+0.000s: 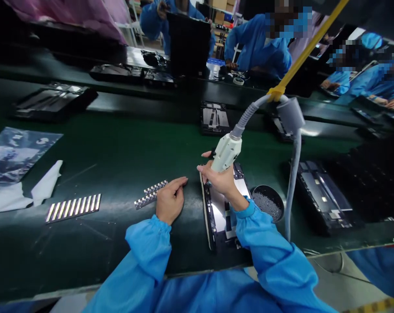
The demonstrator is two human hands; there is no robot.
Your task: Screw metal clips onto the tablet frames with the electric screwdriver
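Observation:
My right hand (221,178) is wrapped round a pale electric screwdriver (227,152), which hangs from a grey hose. Its tip is hidden by the hand, over the upper part of an opened tablet-like device (218,213) with a silver inside and black frame. To the left of the device, my left hand (170,200) rests low over the green table, fingers stretched out and nothing visible in them. Beside its knuckles lie dark strips with rows of small pale parts (146,200); whether the hand touches them I cannot tell. A round black bowl of small screws (268,203) stands right of the device.
A striped strip (73,208), white paper pieces (47,182) and a clear plastic bag (21,152) lie left. Another opened device (323,195) lies right; several more sit along the raised line behind. A yellow strap (309,45) holds the grey hose (293,182). Co-workers in blue sit opposite.

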